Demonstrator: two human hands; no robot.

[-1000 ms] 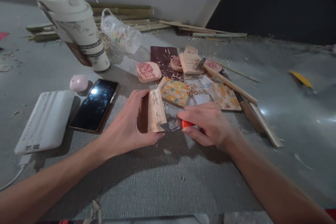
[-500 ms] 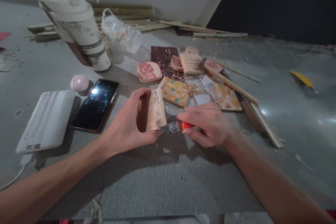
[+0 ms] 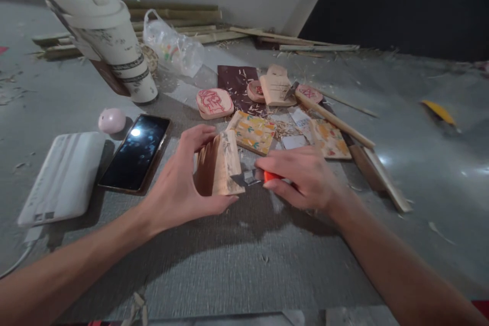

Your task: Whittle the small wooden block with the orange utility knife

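My left hand (image 3: 179, 178) grips a light wooden block (image 3: 226, 165) by its two ends, thumb at the near end and fingers at the far end. Dark marks run along the block's upturned narrow side. In my right hand (image 3: 300, 175) is a utility knife (image 3: 272, 175) with an orange handle, closed in my fingers. Its blade points left and its tip touches the block's marked side near the thumb end. Just beyond the block lies a patterned wooden piece (image 3: 252, 132). A wooden piece with red line drawing (image 3: 214, 103) sits behind that.
To the left are a phone (image 3: 135, 153), a white power bank (image 3: 63, 178), a pink case (image 3: 112, 120) and a tall cup (image 3: 103, 35). A wooden-handled tool (image 3: 336, 121) lies at right, with a yellow-handled object (image 3: 438, 112) farther off. Bamboo strips (image 3: 179, 14) lie behind.
The knife blade has moved up and away from the block's near end, onto its marked side. The block has tilted slightly in my left hand. The view has shifted a little.
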